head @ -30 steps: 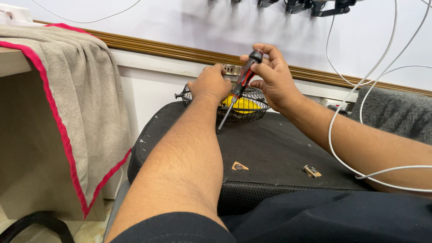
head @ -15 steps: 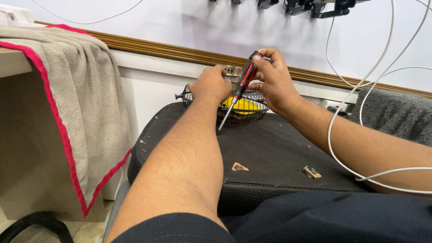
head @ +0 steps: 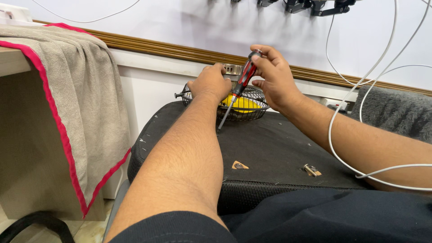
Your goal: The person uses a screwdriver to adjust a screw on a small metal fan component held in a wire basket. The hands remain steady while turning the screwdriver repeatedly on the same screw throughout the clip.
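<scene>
Red-handled screwdriver [head: 243, 78]: right hand [head: 274, 78] fingers clamped on it; left hand [head: 210, 83] grips metal fitting [head: 233, 69] above wire basket [head: 252, 110]; seating the tip calls for alignment.

Right hand [head: 274, 76] holds screwdriver [head: 239, 85]; left hand [head: 210, 83] grips wire fan guard [head: 245, 110].

Beige towel with red trim [head: 67, 90] drapes over a ledge, well left of the fingers. White cables [head: 346, 135] hang right of them. Small metal fitting [head: 310, 170] and tan triangular piece [head: 239, 165] lie on black cushion [head: 279, 148], nearer the viewer than the fingers.
</scene>
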